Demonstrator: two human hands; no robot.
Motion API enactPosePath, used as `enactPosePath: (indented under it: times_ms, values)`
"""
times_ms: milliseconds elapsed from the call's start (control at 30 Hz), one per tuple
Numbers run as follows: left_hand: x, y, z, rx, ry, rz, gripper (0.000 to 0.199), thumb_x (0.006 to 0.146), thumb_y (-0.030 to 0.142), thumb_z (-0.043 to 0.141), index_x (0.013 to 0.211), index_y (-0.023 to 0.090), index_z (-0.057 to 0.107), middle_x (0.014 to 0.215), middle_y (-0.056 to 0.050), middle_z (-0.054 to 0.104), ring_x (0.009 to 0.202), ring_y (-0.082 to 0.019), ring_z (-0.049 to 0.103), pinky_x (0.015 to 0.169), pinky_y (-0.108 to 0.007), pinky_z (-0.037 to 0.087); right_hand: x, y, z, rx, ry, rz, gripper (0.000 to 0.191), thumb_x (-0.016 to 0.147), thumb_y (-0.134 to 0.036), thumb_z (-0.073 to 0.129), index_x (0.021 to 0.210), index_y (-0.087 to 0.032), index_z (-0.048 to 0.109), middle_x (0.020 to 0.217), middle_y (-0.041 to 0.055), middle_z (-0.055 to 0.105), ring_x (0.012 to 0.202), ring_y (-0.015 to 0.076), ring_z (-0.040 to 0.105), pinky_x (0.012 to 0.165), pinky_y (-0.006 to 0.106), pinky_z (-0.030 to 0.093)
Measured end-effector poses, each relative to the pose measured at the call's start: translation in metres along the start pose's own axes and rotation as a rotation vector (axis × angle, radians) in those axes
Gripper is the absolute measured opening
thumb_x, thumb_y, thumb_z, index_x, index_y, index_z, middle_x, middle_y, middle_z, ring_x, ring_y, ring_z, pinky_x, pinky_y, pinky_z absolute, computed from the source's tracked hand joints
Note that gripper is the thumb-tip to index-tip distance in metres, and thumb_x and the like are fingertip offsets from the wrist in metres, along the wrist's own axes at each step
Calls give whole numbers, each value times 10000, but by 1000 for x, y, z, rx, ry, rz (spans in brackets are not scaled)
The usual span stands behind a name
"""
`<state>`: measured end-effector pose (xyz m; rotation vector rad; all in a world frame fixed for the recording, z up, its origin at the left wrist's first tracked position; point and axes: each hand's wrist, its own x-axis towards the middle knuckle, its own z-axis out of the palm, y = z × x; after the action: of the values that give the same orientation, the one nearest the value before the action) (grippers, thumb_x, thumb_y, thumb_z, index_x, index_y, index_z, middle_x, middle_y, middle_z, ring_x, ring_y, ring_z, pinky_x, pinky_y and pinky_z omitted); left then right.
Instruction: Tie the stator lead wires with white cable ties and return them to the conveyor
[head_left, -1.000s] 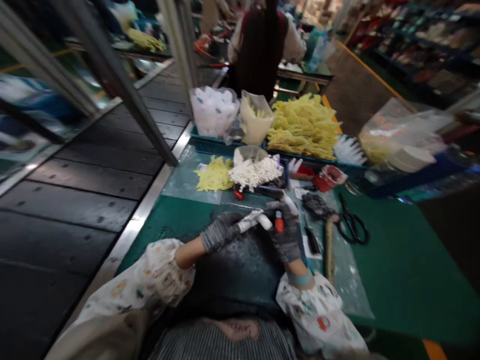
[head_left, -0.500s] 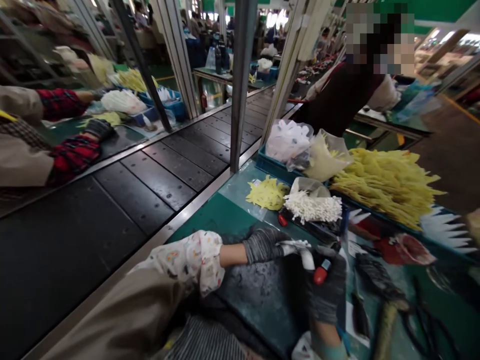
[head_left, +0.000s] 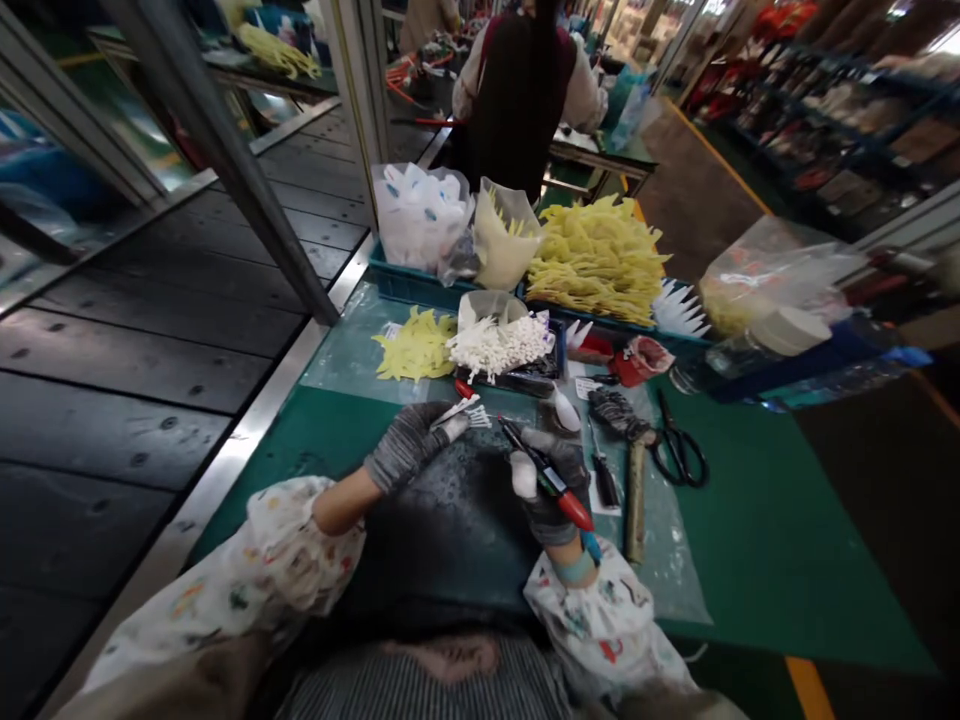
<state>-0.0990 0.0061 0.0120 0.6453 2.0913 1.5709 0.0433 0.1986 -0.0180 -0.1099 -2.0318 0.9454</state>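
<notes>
My left hand (head_left: 409, 445), in a grey knit glove with white fingertips, is closed on several small white sticks (head_left: 474, 415) that fan out past the fingers. In my right hand (head_left: 551, 480), gloved the same way, lies a black marker pen (head_left: 546, 472) with a red end, its tip pointing up and left toward the sticks. Tip and sticks are a little apart. Just beyond my left fingers a red cap (head_left: 464, 388) rests on the table. Behind it, a heap of similar white pieces (head_left: 499, 345) fills a dark tray, partly in a plastic bag.
Yellow leaf-like pieces (head_left: 416, 345) and a larger yellow pile (head_left: 596, 260) stand beyond, beside a bag of white parts (head_left: 424, 215). To the right lie a hammer (head_left: 635, 490), a screwdriver (head_left: 604, 482) and scissors (head_left: 681, 450). A conveyor (head_left: 112, 410) runs at left; a person (head_left: 517, 100) sits ahead.
My view has swung to the right. The marker's tip now points up and left toward the sticks, and the hands are a little apart. The left hand still holds the sticks.
</notes>
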Motion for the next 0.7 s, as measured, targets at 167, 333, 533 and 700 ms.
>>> enactPosePath:
  times_ms: [167, 333, 533, 700]
  values:
    - [1, 0, 4, 23, -21, 43, 571, 944, 662, 741, 1187, 168, 895, 1256, -134, 901, 1165, -388, 834, 1073, -503, 641, 6, -6, 5, 22, -41, -105, 144, 1074, -346, 776, 1180, -262, 823, 1021, 58, 904, 872, 261, 890, 808, 399, 770]
    - [-1, -1, 6, 13, -37, 66, 522, 946, 588, 739, 1206, 165, 900, 1290, -142, 892, 1209, -378, 844, 1117, -514, 645, 5, -2, 11, 49, -88, -28, 178, 1063, -389, 766, 1185, -288, 846, 1040, 47, 906, 916, 255, 889, 859, 399, 758]
    - [2, -2, 3, 63, -4, 51, 573, 946, 648, 715, 1189, 163, 899, 1249, -124, 903, 1156, -386, 853, 1073, -496, 655, 4, -6, 7, 3, -76, -46, 123, 1061, -354, 727, 1020, -286, 821, 893, 21, 871, 788, 231, 852, 766, 363, 726]
    - [2, 1, 1, 82, -12, 49, 574, 964, 669, 709, 1186, 172, 892, 1257, -112, 903, 1165, -385, 846, 1054, -476, 659, 5, -2, 6, 126, 45, 76, 213, 1135, -396, 699, 1272, -270, 802, 1186, 74, 875, 966, 226, 851, 877, 378, 740]
